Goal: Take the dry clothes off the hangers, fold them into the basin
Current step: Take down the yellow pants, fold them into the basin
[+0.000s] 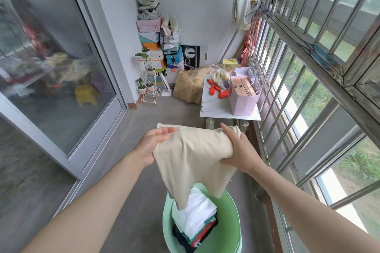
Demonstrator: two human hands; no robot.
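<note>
A beige garment [193, 158], partly folded, hangs in the air between my two hands. My left hand [153, 144] grips its left edge, and my right hand [238, 150] grips its right edge with the thumb on top. Its lower corners droop over the green basin [232, 211] on the floor below. Inside the basin lies a stack of folded clothes [197, 215], white on top with green, red and dark layers under it. More clothes [243, 0] hang at the top right by the window bars.
A glass sliding door [53, 63] lines the left side. Barred windows [308, 72] run along the right. A small white table [218, 107] with a pink bag and red items stands ahead. Shoe boxes [152, 39] and a plant stand [147, 80] fill the far corner.
</note>
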